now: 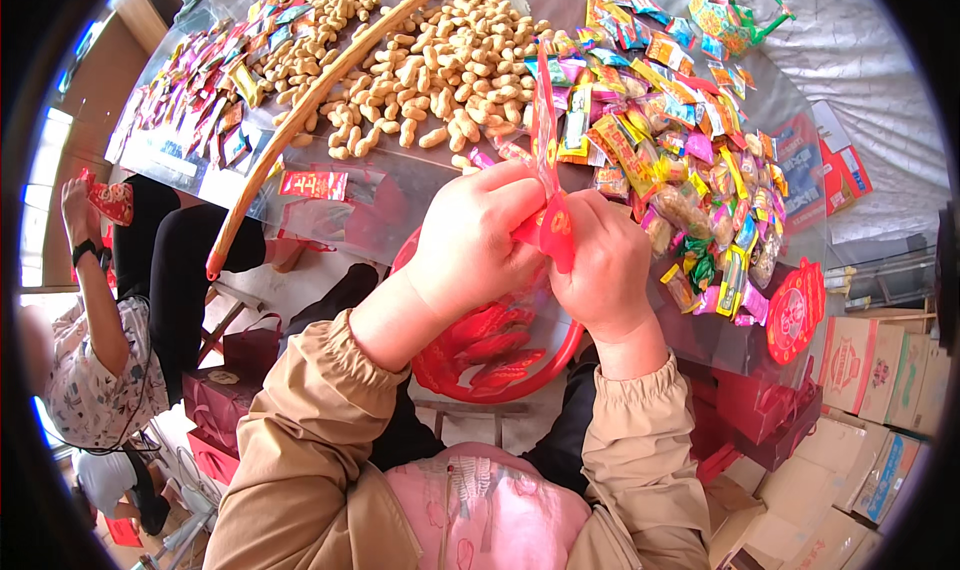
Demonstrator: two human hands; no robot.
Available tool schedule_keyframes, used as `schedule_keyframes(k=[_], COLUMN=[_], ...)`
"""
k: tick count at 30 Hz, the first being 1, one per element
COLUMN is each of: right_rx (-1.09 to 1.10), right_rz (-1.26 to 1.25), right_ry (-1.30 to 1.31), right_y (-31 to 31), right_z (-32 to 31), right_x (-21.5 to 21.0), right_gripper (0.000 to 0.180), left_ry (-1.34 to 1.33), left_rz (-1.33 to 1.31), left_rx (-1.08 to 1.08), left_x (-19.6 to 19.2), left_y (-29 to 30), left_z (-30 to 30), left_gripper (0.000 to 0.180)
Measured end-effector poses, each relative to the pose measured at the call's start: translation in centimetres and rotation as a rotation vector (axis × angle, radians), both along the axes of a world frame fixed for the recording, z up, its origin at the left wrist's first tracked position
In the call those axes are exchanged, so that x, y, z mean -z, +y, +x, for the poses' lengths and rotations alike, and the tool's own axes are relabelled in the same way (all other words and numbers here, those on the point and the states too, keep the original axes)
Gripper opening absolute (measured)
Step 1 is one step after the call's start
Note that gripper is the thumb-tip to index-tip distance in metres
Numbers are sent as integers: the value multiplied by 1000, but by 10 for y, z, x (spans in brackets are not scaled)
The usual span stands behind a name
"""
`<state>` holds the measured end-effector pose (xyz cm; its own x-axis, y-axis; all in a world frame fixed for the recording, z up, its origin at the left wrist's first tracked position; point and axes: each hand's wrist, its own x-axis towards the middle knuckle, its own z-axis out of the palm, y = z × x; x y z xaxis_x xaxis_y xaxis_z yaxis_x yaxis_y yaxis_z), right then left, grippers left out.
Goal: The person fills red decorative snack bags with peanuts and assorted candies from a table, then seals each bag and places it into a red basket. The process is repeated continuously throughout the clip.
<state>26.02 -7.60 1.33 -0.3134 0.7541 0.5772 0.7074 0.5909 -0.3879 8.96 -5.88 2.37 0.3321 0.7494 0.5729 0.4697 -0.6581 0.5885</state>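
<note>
Close together above a red basin (575,345), both my hands pinch a small red gift pouch (557,228) with gold print. A narrow red strip of it stands up between them. My left hand (485,235) is closed on its left side, with the fingertips partly hidden. On the other side my right hand (605,270) grips it, fingers curled. Several red pouches (490,345) lie in the basin below. Just beyond my hands, a pile of peanuts (440,70) covers the table's middle, and wrapped candies and snacks (680,160) are heaped at the right.
A long curved wooden stick (330,95) crosses the table (345,225). More wrapped candies (195,105) lie at the far left. A round red ornament (795,310) hangs at the right edge. Cardboard boxes (850,460) stand lower right. At the left, another person's hand (75,205) holds a red pouch.
</note>
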Motion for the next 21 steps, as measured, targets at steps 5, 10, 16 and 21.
schedule_keyframes(k=[5, 10, 16, 21], right_rx=[-8, 46, 102, 63], right_rz=[8, 16, 17, -33], right_ry=[-12, -33, -100, 16], right_y=[-1, -1, -1, 1], right_z=[-2, -3, 0, -2], right_x=[1, 2, -2, -2], right_gripper=[17, 18, 17, 10], left_ry=[-6, 10, 11, 44], left_rz=[-79, -61, -19, -40], left_rx=[69, 27, 34, 60], left_x=[0, 1, 2, 3], left_y=[1, 0, 2, 4], left_z=[-5, -4, -4, -7], left_gripper=[18, 22, 23, 21])
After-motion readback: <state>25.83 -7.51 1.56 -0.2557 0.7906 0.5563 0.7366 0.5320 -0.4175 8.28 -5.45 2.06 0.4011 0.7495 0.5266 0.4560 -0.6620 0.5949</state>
